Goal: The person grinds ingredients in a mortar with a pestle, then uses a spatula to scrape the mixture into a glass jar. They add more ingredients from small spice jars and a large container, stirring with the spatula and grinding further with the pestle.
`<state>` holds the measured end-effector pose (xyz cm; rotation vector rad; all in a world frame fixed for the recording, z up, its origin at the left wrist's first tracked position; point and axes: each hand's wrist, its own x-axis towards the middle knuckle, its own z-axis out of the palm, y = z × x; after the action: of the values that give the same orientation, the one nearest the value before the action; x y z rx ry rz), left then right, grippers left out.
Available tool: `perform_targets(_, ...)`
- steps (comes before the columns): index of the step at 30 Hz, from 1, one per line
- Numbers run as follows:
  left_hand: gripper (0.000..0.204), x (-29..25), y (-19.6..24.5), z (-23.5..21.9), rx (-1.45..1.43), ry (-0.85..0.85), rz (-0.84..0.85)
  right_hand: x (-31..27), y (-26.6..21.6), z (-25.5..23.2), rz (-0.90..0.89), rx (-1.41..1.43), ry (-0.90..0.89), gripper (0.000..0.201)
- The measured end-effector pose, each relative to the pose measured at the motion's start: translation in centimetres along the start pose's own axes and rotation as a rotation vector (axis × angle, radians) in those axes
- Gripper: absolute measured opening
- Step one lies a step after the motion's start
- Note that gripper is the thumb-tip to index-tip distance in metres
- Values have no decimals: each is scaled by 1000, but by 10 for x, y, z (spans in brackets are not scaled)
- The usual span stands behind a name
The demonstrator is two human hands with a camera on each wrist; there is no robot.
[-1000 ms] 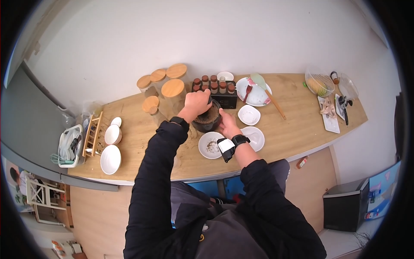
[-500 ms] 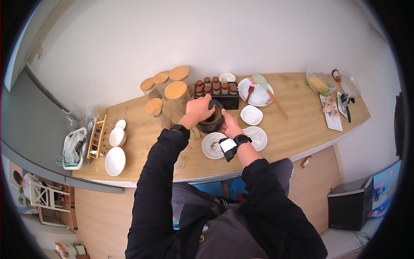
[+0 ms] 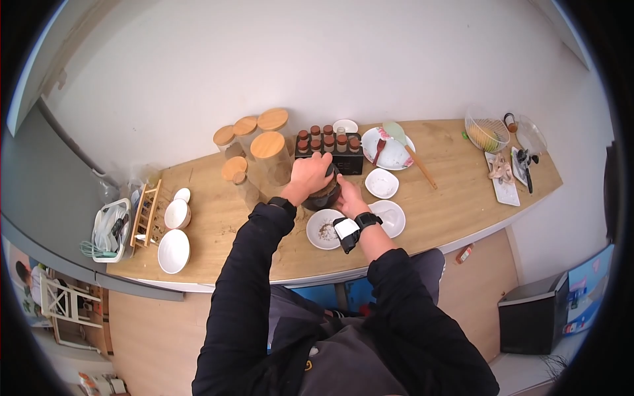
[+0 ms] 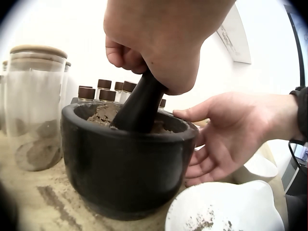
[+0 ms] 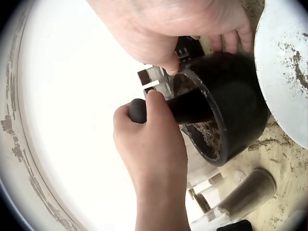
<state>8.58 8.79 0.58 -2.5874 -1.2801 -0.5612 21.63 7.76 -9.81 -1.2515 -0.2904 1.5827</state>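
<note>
My left hand (image 3: pixel 310 177) grips a black pestle (image 4: pixel 139 107), its fingers wrapped round the upper shaft. The pestle leans inside a dark stone mortar (image 4: pixel 127 168), its lower end in crumbly brown matter (image 5: pixel 207 134). My right hand (image 4: pixel 233 127) touches the mortar's outer wall with extended fingers, the thumb at the rim. Close to the mortar's near side lies a white bowl (image 3: pixel 322 237) with brown crumbs in it. Behind the mortar stands a black rack (image 3: pixel 347 163) of small jars with brown caps.
Glass jars with wooden lids (image 3: pixel 269 146) stand to the left. White bowls (image 3: pixel 174 251) and a wooden rack (image 3: pixel 145 214) are farther left. On the right are a square white dish (image 3: pixel 382 183), a flowered plate (image 3: pixel 393 158) with a spatula, and a tray (image 3: pixel 507 191) of pale food.
My left hand has shifted slightly right with the pestle and covers more of the mortar's mouth. The right hand keeps its place at the mortar's side. The head view has tilted slightly.
</note>
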Motion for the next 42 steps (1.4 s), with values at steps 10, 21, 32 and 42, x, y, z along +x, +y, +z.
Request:
perform_targets(10,26,-18,-25,-18,61,-55,67,-24,-10,5,23,-43,25,46)
perform_targets(21,30,-9,9,-4,-42,-50,225,-17,-7,6,9,-8,23,48)
perform_targets(32,31,-8,-20,-18,44,-110,-150,-18,-9,3,29,-87,33,53)
perform_targets(42,32,3,-5,-12,-95,-180,-167,-23,-9,3,-1,-82,9,61)
